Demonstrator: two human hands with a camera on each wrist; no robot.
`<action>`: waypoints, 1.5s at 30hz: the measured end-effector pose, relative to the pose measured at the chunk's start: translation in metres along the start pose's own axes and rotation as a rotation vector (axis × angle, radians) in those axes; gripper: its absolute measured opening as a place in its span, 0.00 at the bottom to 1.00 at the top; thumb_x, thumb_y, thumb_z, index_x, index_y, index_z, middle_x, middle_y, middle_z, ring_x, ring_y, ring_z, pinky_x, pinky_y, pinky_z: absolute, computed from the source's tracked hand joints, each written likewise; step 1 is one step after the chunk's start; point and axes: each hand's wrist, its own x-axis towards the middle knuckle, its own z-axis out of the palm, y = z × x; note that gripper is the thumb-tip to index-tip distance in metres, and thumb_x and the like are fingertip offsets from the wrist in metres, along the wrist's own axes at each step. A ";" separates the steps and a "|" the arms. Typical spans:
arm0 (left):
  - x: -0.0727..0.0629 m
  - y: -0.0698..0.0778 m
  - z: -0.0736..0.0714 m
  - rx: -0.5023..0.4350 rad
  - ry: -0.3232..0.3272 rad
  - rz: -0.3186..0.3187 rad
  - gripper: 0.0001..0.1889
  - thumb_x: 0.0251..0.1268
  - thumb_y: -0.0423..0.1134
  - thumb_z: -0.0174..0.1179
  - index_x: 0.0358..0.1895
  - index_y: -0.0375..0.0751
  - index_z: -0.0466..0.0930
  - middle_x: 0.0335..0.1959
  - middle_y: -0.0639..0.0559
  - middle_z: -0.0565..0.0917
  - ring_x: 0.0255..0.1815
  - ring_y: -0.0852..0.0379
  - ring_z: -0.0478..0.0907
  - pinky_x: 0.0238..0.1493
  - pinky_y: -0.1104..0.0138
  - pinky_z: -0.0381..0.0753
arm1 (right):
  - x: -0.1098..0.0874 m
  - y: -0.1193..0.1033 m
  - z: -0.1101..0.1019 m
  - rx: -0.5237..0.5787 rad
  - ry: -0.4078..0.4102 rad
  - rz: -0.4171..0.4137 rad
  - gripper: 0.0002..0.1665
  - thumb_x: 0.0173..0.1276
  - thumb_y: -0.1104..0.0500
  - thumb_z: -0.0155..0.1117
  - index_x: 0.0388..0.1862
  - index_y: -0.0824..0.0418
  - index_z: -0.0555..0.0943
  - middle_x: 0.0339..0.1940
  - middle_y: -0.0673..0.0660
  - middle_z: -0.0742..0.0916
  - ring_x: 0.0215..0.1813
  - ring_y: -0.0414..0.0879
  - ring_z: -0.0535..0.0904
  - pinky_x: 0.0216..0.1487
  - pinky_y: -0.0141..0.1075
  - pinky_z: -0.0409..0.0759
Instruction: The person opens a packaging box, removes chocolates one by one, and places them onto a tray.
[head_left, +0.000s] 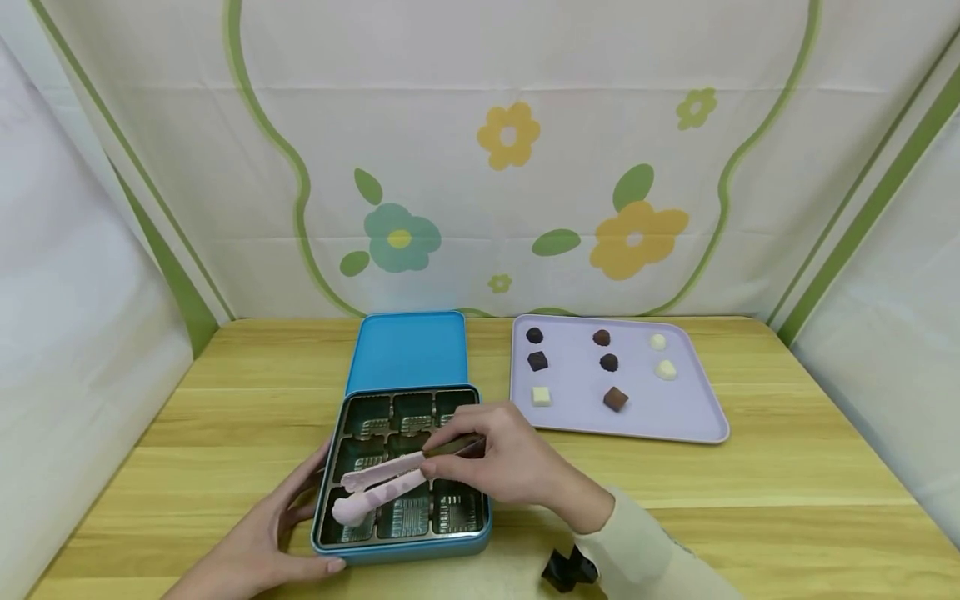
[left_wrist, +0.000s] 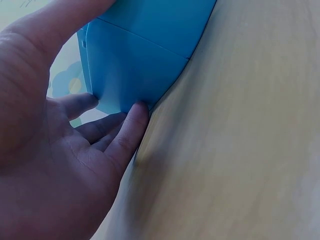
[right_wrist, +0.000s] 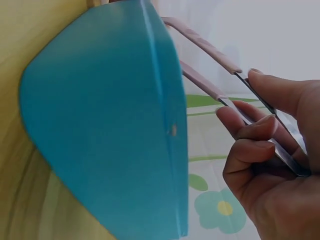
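A blue tin box (head_left: pixel 405 551) with a dark divided insert stands on the table, its lid (head_left: pixel 408 346) folded back behind it. My left hand (head_left: pixel 262 529) holds the tin's near left corner, thumb along the front and fingers against the left side; in the left wrist view fingertips (left_wrist: pixel 137 110) meet the blue wall. With my right hand (head_left: pixel 498 454) I grip metal tongs (head_left: pixel 386 490) that have pink sleeves on their arms. The tongs' tips hang over the front left compartment, and I cannot tell if anything is between them. The right wrist view shows the tongs' bend inside the hand (right_wrist: pixel 275 145).
A lilac tray (head_left: pixel 667 421) stands back right of the tin with several chocolates in rows: dark ones (head_left: pixel 537 361), brown ones (head_left: pixel 616 399) and white ones (head_left: pixel 666 369). A black object (head_left: pixel 570 571) shows beside the right sleeve. White flowered cloth (head_left: pixel 450 83) walls the table's back and sides.
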 end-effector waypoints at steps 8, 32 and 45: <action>0.001 -0.001 -0.002 -0.039 -0.016 -0.048 0.64 0.64 0.35 0.76 0.90 0.64 0.35 0.89 0.30 0.46 0.78 0.28 0.68 0.59 0.70 0.84 | -0.015 0.009 -0.007 0.127 0.052 0.089 0.09 0.73 0.58 0.75 0.48 0.59 0.93 0.41 0.56 0.91 0.38 0.35 0.87 0.42 0.34 0.90; 0.004 -0.003 -0.002 0.028 0.019 -0.090 0.64 0.64 0.38 0.78 0.89 0.72 0.36 0.88 0.32 0.48 0.77 0.31 0.68 0.59 0.71 0.83 | -0.073 0.031 -0.067 0.091 0.288 0.245 0.08 0.73 0.62 0.75 0.49 0.60 0.93 0.47 0.57 0.94 0.40 0.38 0.86 0.39 0.32 0.87; 0.002 -0.007 -0.002 0.073 0.039 -0.036 0.65 0.61 0.37 0.80 0.89 0.70 0.38 0.87 0.32 0.52 0.76 0.49 0.72 0.61 0.73 0.82 | -0.111 0.041 -0.113 0.141 0.479 0.311 0.10 0.78 0.66 0.68 0.51 0.63 0.92 0.50 0.42 0.94 0.49 0.33 0.88 0.48 0.30 0.89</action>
